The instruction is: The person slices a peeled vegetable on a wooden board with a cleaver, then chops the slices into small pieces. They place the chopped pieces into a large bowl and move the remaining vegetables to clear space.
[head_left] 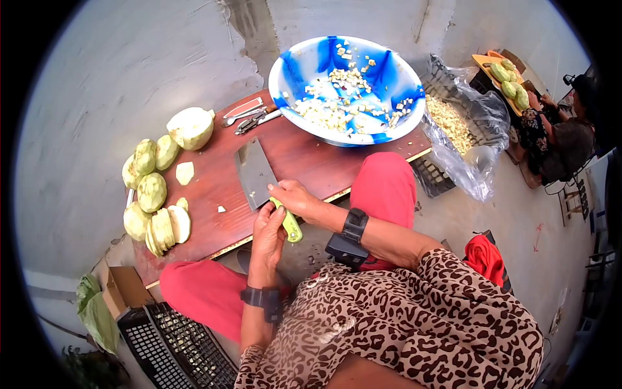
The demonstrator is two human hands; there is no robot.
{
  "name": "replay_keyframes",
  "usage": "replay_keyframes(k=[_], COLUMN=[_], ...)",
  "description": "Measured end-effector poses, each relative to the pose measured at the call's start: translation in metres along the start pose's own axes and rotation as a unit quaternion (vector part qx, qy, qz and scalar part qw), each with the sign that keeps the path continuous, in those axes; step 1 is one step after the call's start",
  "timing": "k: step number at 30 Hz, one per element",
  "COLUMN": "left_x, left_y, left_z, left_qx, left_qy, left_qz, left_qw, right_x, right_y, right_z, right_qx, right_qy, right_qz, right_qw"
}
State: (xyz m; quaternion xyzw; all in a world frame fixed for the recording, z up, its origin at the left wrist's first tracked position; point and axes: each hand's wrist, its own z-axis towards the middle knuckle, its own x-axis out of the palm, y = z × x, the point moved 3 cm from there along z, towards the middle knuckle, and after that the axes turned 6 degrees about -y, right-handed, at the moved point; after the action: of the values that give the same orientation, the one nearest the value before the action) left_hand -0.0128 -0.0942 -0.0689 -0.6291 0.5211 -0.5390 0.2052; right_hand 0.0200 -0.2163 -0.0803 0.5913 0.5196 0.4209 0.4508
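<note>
A wide-bladed cleaver (256,170) with a lime-green handle lies across the near edge of the red-brown board, its blade over the wood. My right hand (295,196) is closed about the place where handle and blade meet. Just below it, my left hand (264,235) is closed at the same spot, fingers against the handle; its exact grip is partly hidden. To the left, sliced pale vegetable pieces (163,228) stand in a row beside several whole peeled, greenish vegetables (152,192), which look like eggplants. A small white scrap (221,209) sits near the blade.
A blue-and-white basin (288,107) with diced pieces stands at the board's (210,168) back right. Beyond it is a plastic-lined crate (479,117) of diced pieces. A peeler and spoon (249,117) lie behind the blade. Another person (570,133) sits far right. A black crate (152,343) is lower left.
</note>
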Motion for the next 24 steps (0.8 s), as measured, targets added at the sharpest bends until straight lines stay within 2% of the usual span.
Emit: replay_keyframes(k=[5, 11, 12, 16, 21, 22, 24], left_x=[-0.014, -0.012, -0.014, -0.015, -0.021, -0.023, -0.022], left_y=[-0.002, -0.009, -0.007, -0.005, -0.002, -0.002, -0.004], left_z=[0.003, 0.001, 0.002, 0.003, 0.005, 0.005, 0.004], left_qx=[0.025, 0.030, 0.031, 0.040, 0.053, 0.076, 0.125], left_qy=[-0.041, -0.060, -0.059, -0.070, -0.080, -0.084, -0.098], left_qz=[0.106, 0.244, 0.254, 0.274, 0.315, 0.360, 0.448], left_qw=[0.993, 0.967, 0.965, 0.958, 0.944, 0.926, 0.880], right_x=[-0.005, -0.009, -0.011, -0.016, -0.025, -0.027, -0.035], right_y=[0.013, 0.009, 0.018, 0.028, 0.072, 0.083, 0.100], right_z=[-0.009, -0.009, -0.014, -0.020, -0.037, -0.041, -0.048], right_qx=[-0.006, -0.175, -0.158, -0.204, -0.182, -0.181, -0.229], right_qy=[0.014, -0.017, 0.011, 0.053, 0.162, 0.184, 0.158], right_qz=[-0.139, -0.303, -0.311, -0.369, -0.405, -0.415, -0.403], right_qw=[0.990, 0.936, 0.937, 0.905, 0.881, 0.873, 0.872])
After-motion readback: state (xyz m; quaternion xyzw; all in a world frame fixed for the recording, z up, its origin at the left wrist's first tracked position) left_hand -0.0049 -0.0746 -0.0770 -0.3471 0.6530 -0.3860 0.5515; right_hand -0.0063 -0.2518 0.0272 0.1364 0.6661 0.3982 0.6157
